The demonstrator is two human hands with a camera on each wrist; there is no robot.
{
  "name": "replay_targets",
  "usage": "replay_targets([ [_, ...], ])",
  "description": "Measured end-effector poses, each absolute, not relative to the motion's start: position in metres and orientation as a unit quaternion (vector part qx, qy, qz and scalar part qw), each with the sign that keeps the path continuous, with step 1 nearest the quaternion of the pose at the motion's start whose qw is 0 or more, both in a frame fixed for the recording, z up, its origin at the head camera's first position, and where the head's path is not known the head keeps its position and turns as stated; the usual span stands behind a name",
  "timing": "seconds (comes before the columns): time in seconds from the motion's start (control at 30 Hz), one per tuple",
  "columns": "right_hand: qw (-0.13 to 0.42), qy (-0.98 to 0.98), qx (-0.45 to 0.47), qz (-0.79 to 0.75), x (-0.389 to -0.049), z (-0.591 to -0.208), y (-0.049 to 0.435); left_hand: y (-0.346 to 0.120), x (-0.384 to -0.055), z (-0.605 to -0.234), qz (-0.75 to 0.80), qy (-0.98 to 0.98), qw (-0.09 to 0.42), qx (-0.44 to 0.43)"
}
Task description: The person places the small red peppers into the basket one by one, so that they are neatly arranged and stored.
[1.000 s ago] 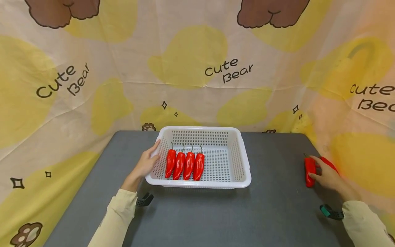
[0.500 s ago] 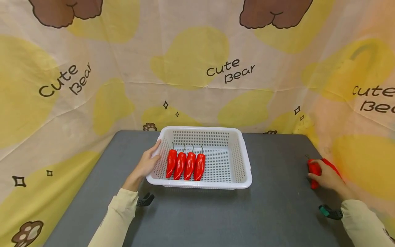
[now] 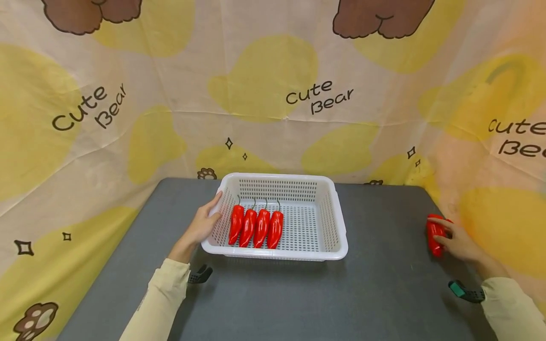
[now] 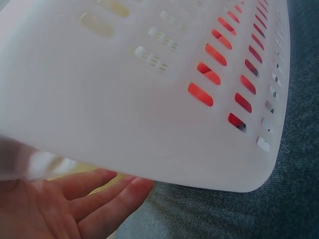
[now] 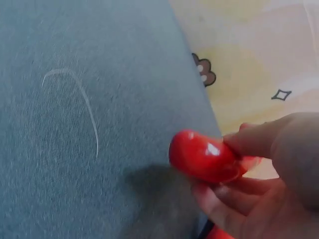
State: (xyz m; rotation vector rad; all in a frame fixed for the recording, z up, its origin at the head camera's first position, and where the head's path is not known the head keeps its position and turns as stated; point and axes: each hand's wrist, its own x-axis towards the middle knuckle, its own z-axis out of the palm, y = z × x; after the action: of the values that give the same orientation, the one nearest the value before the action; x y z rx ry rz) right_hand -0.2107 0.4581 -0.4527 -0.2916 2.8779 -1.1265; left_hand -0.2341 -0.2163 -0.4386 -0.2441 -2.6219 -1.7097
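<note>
Head view: the right hand [image 3: 458, 239] grips a glossy red pepper [image 3: 435, 237] near the right edge of the grey counter [image 3: 375, 289], thumb on one side and fingers on the other. Whether that pepper touches the counter cannot be told. Another patch of red [image 5: 219, 233] shows at the bottom of the right wrist view, too cut off to identify.

Well to the left, a white basket [image 3: 277, 254] with slotted walls rests on the counter. Four red peppers [image 3: 261, 228] lie side by side in its left half, their thin green stems toward the far wall. The left hand [image 3: 202, 225] rests against the outside of the basket's left end, its fingers extended rather than curled; the left wrist view shows fingertips at the basket's edge.

Both forearms wear cream sleeves [image 3: 159, 298], with a dark wrist strap [image 3: 200, 274] at the left wrist. Behind the counter hangs a yellow-blotched cloth [image 3: 264, 76] printed "Cute Bear".
</note>
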Motion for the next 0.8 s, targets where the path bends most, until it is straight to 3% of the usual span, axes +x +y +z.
replay_targets([
  [0.53, -0.032, 0.871, -0.171, -0.460, -0.221, -0.434, 0.436, -0.215, -0.239, -0.434, -0.534, -0.843, -0.003, -0.067],
  [0.8, -0.016, 0.871, -0.149, -0.467, -0.217, -0.424, 0.418, -0.216, -0.233, -0.435, -0.547, -0.835, -0.017, -0.063],
])
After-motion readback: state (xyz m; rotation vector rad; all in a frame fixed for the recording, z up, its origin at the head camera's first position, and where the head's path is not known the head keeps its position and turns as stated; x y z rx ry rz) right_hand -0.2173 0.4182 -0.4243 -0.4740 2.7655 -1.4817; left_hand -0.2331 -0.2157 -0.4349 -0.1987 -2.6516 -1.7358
